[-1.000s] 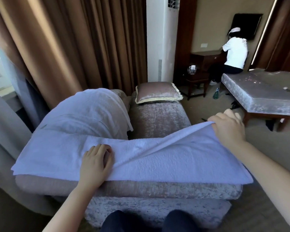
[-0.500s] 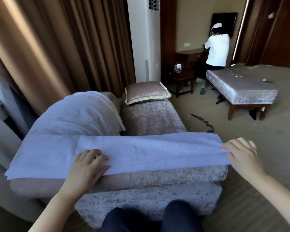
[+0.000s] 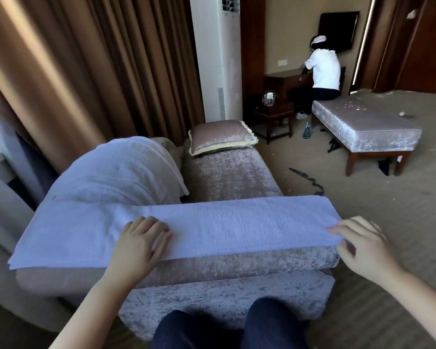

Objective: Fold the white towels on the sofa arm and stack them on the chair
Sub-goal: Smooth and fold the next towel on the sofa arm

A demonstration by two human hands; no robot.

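The towel [image 3: 237, 222] now lies folded; right hand [image 3: 363, 245] pinches its end.

A padded sofa arm of mauve crushed velvet [image 3: 237, 265] runs across the near view. A long white terry towel [image 3: 237, 222], folded into a narrow strip, lies flat along its top, with its right end at the arm's right end. At the left the white cloth spreads wider and overhangs the arm's near edge. Behind it, a second white towel [image 3: 116, 172] drapes over the sofa's rounded back, and a fringed mauve velvet cushion [image 3: 219, 137] lies on the seat [image 3: 227, 177].
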